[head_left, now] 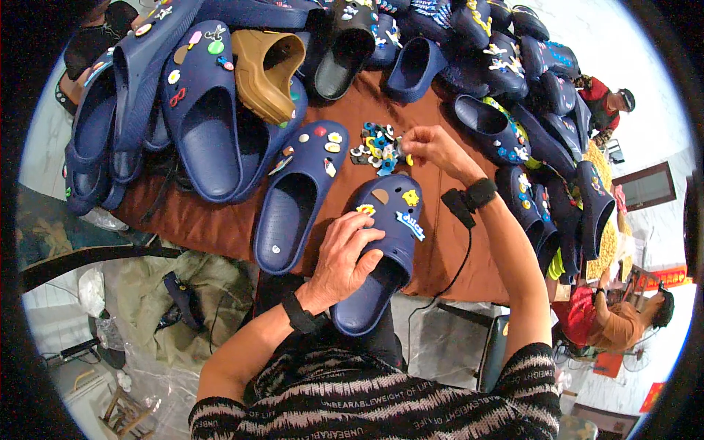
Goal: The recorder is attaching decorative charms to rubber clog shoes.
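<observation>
A navy clog [392,238] lies at the table's front edge, its toe pointing away from me. Yellow, brown and white-and-blue charms sit on its upper. My left hand [345,257] grips this clog by its left side, fingers curled over the upper near the opening. Just beyond the toe is a pile of small shoe charms [380,149], mixed blue, white, yellow and black. My right hand [436,150] is at the pile's right edge, thumb and fingers pinched together; what they hold is too small to make out. Left of the clog lies another decorated navy clog [293,194].
The brown cloth-covered table [440,249] carries many navy clogs heaped along the back and right. A tan clog [270,73] and a black clog [345,59] stand among them. A black cable [463,257] runs down from beside my right wrist. Other people [623,319] are at far right.
</observation>
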